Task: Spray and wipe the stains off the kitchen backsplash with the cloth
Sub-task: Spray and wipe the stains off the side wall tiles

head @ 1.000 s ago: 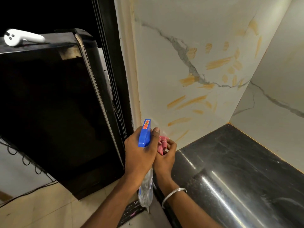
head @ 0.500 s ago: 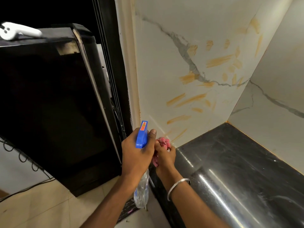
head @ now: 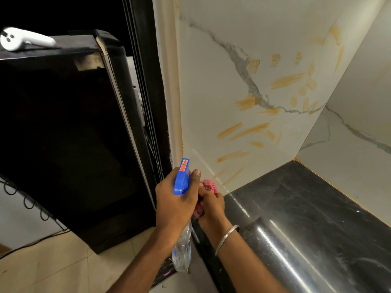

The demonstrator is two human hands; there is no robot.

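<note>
Left hand (head: 174,208) grips spray bottle (head: 182,179); right hand (head: 212,206) clutches pink cloth (head: 208,185) at countertop (head: 296,208) edge — stained backsplash (head: 211,98) at one o'clock.

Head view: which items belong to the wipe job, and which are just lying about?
Job: spray bottle in left hand; pink cloth in right hand; orange stains; backsplash.
Lying about: white gadget on black appliance; cables; counter.

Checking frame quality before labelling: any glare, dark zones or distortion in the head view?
Head view: streak glare on the black countertop; black appliance at left nearly featureless; wide-angle bows its edges; orange stains on the backsplash sharp, well lit.
</note>
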